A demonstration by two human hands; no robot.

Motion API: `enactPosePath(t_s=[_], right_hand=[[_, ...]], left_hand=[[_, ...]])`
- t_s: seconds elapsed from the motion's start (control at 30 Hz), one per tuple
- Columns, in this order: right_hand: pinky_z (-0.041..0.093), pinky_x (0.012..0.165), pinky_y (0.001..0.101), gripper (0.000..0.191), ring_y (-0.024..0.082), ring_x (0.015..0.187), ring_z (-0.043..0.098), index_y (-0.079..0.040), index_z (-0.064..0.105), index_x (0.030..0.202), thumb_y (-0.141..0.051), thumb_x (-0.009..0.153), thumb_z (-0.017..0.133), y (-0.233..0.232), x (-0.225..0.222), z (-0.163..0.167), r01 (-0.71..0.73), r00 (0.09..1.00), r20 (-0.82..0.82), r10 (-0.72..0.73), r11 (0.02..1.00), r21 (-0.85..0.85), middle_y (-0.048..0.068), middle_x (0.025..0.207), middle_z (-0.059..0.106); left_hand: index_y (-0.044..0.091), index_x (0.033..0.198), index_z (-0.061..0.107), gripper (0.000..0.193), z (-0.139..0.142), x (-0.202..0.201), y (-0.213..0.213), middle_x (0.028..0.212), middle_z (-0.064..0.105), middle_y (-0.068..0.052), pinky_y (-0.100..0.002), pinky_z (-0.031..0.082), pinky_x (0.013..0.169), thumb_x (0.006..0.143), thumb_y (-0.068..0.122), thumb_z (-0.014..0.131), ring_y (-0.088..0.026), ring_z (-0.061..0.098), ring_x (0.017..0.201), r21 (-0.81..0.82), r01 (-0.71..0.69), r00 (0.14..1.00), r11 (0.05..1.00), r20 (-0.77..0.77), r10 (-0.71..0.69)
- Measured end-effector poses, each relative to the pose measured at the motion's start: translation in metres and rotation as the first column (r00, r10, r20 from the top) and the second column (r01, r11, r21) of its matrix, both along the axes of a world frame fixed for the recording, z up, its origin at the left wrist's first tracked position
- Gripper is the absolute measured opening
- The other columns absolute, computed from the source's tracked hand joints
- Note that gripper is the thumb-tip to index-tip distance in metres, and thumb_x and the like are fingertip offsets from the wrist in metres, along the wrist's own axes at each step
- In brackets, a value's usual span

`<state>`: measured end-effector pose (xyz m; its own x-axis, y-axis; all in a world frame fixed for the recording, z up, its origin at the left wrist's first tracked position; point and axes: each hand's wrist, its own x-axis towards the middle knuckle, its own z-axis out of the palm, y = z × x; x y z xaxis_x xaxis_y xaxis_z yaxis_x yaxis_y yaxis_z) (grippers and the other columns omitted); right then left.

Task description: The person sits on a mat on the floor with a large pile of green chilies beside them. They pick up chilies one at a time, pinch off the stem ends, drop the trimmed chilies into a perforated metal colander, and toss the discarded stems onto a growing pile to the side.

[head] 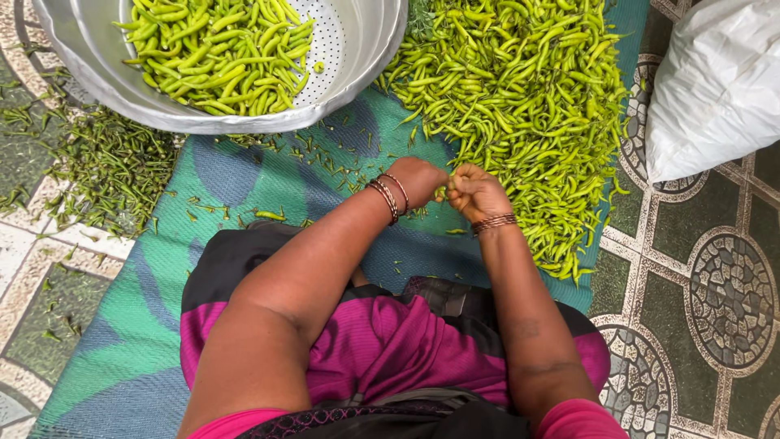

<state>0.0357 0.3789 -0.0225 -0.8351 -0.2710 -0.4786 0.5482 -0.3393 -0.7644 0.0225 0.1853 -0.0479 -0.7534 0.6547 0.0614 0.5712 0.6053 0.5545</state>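
A person seated on a green-and-blue woven mat (244, 175) works over a heap of green chillies (520, 97), both hands brought together at the heap's near edge. The left hand (418, 180) and the right hand (474, 193) are each curled into a loose fist, knuckles nearly touching, pinching a single chilli (443, 193) between them; only a sliver of green shows between the fingers, so how firmly it is held cannot be told. Stacked bangles (390, 195) circle the left wrist, a coiled copper-coloured bangle (493, 222) the right.

Ahead and to the left stands a large perforated metal basin (357, 49), part-filled with more chillies (223, 53). Plucked green stalks (110, 167) lie scattered in a drift on the patterned tile floor (699, 276) beside the basin and are sprinkled across the mat. One stray chilli (270, 215) lies on the mat near the left forearm. A bulging white sack (719, 81) sits on the tiles at the far right, just beside the heap.
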Motion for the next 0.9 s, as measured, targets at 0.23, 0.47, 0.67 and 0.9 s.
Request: enactPosePath(t_s=[0.23,0.47,0.67,0.9], right_hand=[[0.055,0.065,0.0425,0.033,0.033,0.073,0.071,-0.003,0.067,0.104,-0.035,0.098,0.068,-0.006,0.004,-0.007,-0.145,0.969,0.096,0.228,0.212,0.967,0.023,0.086,0.074],[0.055,0.078,0.0513,0.040,0.042,0.084,0.070,-0.003,0.075,0.092,-0.040,0.078,0.082,-0.011,0.005,-0.037,0.018,0.915,0.020,0.404,-0.089,0.996,0.023,0.090,0.073],[0.050,0.056,0.0362,0.022,0.021,0.064,0.065,-0.002,0.069,0.085,-0.023,0.088,0.077,0.006,-0.002,-0.024,-0.335,0.925,0.253,0.283,0.296,0.895,0.010,0.076,0.070],[0.048,0.056,0.0317,0.024,0.015,0.063,0.061,-0.005,0.068,0.083,-0.025,0.091,0.078,-0.009,0.007,-0.004,-0.227,0.844,-0.070,0.531,0.474,0.851,0.006,0.072,0.066]], left_hand=[[0.004,0.091,0.070,0.041,0.012,-0.034,-0.021,0.087,0.072,-0.023,-0.051,0.054,0.073,0.090,0.046,0.072,-0.043,0.068,0.082,0.302,-0.597,0.792,0.743,0.369,0.487],[0.001,0.096,0.069,0.046,-0.003,-0.042,-0.032,0.093,0.074,-0.020,-0.043,0.057,0.079,0.069,0.033,0.088,-0.035,0.073,0.087,0.242,-0.702,0.641,0.670,0.623,0.447],[0.009,0.103,0.076,0.036,-0.021,-0.032,-0.016,0.102,0.079,-0.015,-0.041,0.058,0.087,0.076,0.031,0.082,-0.031,0.076,0.096,0.162,-0.466,0.757,0.870,0.583,0.296],[0.017,0.117,0.072,0.039,0.004,-0.010,-0.014,0.110,0.074,-0.015,-0.046,0.054,0.091,0.088,0.043,0.075,-0.036,0.070,0.105,-0.073,-0.029,0.940,0.997,0.337,0.052]])
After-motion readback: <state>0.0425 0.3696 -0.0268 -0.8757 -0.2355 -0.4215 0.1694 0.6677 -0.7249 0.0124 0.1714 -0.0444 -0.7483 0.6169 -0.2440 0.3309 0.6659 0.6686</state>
